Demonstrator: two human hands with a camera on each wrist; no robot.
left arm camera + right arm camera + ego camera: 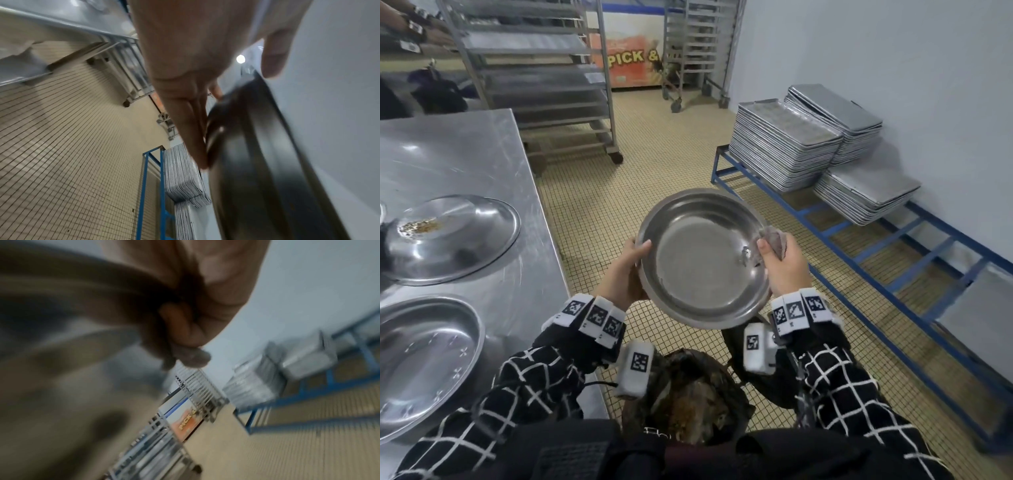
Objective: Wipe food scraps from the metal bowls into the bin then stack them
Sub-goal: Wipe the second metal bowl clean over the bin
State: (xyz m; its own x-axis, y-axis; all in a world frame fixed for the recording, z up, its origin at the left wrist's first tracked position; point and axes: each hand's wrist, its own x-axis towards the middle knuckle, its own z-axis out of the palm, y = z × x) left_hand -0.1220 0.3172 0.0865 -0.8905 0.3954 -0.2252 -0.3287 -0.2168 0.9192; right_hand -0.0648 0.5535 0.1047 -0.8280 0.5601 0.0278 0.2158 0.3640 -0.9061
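A round metal bowl [702, 260] is held in the air above the bin [688, 397], tilted toward me, its inside looking clean. My left hand [625, 270] grips its left rim, thumb inside and fingers under it; the left wrist view shows the bowl's underside [257, 154] against my fingers [185, 116]. My right hand [782, 263] pinches a greyish cloth [774, 240] against the bowl's right rim. The right wrist view is blurred, with the cloth [191, 358] bunched in the hand. On the steel table [465, 154] lie a bowl with scraps [452, 236] and another bowl [424, 359].
The bin holds dark waste, right below my wrists. A blue floor rack [859, 233] with stacked metal trays [787, 150] runs along the right wall. Wheeled tray trolleys [541, 75] stand at the back. Tiled floor lies between table and rack.
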